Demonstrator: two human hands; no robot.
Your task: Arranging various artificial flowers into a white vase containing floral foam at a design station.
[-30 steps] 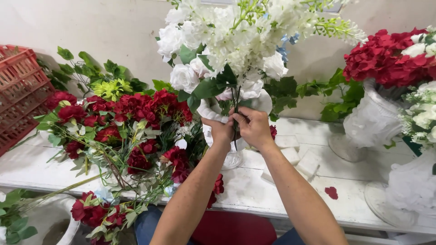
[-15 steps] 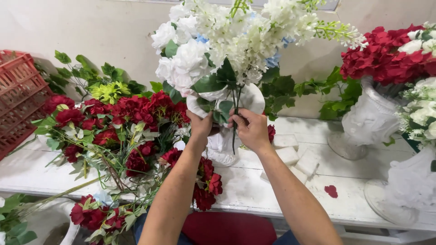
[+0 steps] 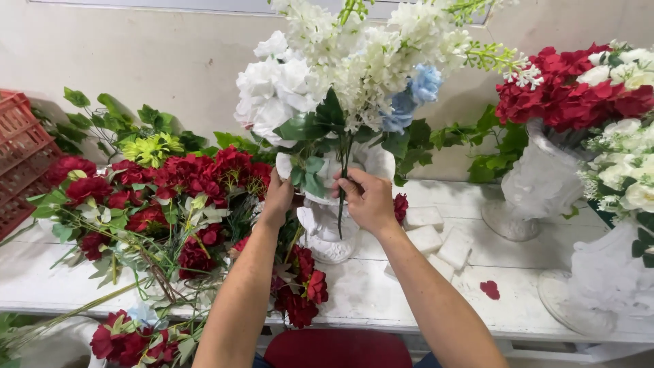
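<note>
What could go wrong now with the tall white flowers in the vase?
The white flowers rise tall over a small vase, so it may tip if the left hand lets go. The stem pinched by the right hand hangs outside the vase and might slip down.

1. White table [image 3: 381,300] carries a white vase [image 3: 330,232] between the left hand [image 3: 278,197] and right hand [image 3: 368,199].
2. Red flowers [image 3: 170,204] lie left of the left hand.
3. White foam blocks [image 3: 436,238] and a red petal [image 3: 489,289] lie right of the right hand.
</note>
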